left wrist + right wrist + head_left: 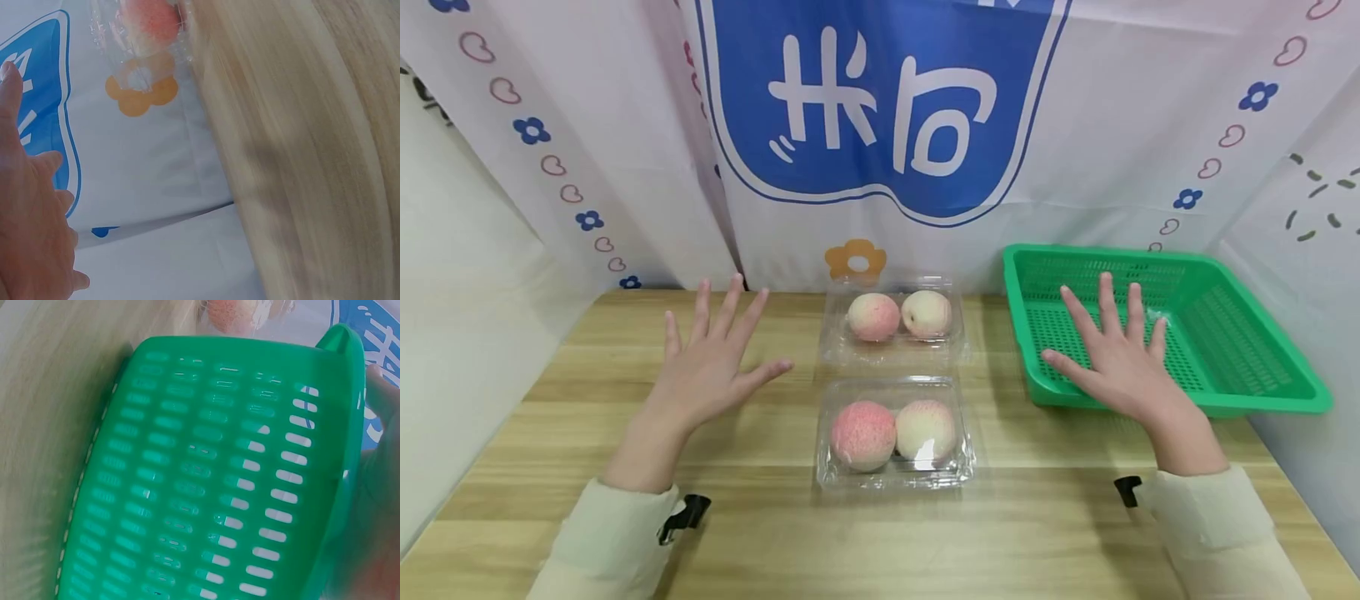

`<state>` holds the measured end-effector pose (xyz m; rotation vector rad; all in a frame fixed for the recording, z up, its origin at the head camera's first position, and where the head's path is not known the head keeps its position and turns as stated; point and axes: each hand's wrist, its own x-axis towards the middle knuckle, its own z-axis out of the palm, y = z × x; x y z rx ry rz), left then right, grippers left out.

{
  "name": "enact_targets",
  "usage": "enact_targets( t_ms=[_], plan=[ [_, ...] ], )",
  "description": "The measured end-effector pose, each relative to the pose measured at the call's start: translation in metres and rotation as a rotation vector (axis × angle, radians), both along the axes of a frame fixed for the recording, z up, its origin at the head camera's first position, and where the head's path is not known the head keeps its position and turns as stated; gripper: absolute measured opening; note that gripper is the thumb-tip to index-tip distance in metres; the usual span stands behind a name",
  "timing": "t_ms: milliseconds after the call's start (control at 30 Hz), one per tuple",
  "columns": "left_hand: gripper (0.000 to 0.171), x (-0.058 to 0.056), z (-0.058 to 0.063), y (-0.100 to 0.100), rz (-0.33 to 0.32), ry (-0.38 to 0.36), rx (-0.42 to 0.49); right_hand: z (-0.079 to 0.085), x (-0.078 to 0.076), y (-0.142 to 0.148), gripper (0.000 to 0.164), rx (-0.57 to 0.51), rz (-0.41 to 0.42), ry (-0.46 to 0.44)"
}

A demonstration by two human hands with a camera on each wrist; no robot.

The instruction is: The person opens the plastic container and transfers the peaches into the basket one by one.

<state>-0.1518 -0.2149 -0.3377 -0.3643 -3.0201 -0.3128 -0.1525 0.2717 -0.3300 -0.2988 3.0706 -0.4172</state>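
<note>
My left hand (pixel 706 375) is spread wide over the left part of the table, with nothing in it. Fingers apart, my right hand (pixel 1122 362) hovers over the near left side of a green plastic basket (pixel 1291 354). Between the hands stand two clear plastic boxes, one behind the other. The nearer box (pixel 895 482) holds a deep pink peach (pixel 863 435) and a paler peach (pixel 926 431). In the farther box (pixel 887 354) lie a pink-and-cream peach (pixel 874 317) and a cream peach (pixel 927 314). The right wrist view shows the basket's slotted wall (pixel 206 469) up close.
A wooden table (pixel 895 550) bears the boxes and basket. Behind it hangs a white cloth (pixel 1120 167) with a blue panel (pixel 880 179) and an orange flower (pixel 856 260). Something small and clear (pixel 1157 317) lies inside the basket. Black straps (pixel 685 515) show at the cuffs.
</note>
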Motion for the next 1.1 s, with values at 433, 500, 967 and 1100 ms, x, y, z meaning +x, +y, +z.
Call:
enact_targets(
  t_ms=[433,500,967,1100],
  plan=[
    [0.088,0.010,0.006,0.004,-0.057,-0.029,0.056,0.009,0.003,-0.015,0.089,-0.024,0.037,0.116],
    [0.086,0.014,0.006,0.005,-0.088,-0.037,0.091,0.012,0.006,-0.023,0.089,-0.027,0.066,0.159],
    [0.084,0.037,-0.003,0.009,-0.231,-0.058,0.179,0.018,0.022,-0.101,0.085,-0.050,0.396,0.453],
    [0.085,0.042,-0.011,0.010,-0.266,-0.103,0.182,0.011,0.027,-0.126,0.081,-0.053,0.536,0.450]
  ],
)
